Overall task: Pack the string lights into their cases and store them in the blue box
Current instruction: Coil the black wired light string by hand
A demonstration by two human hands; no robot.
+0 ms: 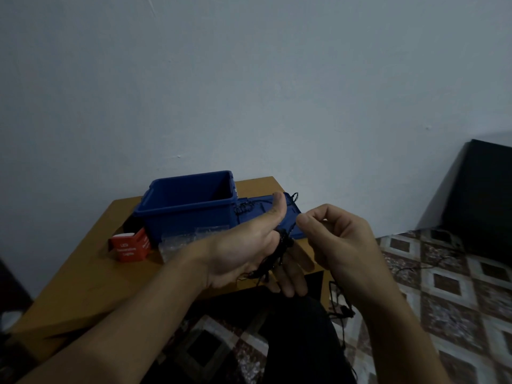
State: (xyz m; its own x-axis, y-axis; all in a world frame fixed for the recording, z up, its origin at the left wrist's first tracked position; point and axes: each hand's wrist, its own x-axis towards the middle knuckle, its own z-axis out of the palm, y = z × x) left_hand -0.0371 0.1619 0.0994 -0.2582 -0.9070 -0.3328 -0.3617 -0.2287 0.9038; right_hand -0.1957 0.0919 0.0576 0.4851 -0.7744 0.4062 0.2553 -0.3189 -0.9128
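String lights [279,253] wound across left hand [243,250], fingers straight, thumb up, over tabletop [83,273] front-right corner. Coil axis across palm. Right hand [338,239] just right, pinching loose strand, nearer for next wrap. Blue box [188,206] behind-left.

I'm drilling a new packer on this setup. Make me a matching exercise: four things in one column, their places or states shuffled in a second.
1 blue box
2 red case
3 string lights
4 blue lid

A wound round the left hand
B flat on the table, right of the box
C open-topped, at the table's back
D at the box's front left corner, flap open

Pairs: 1-C, 2-D, 3-A, 4-B
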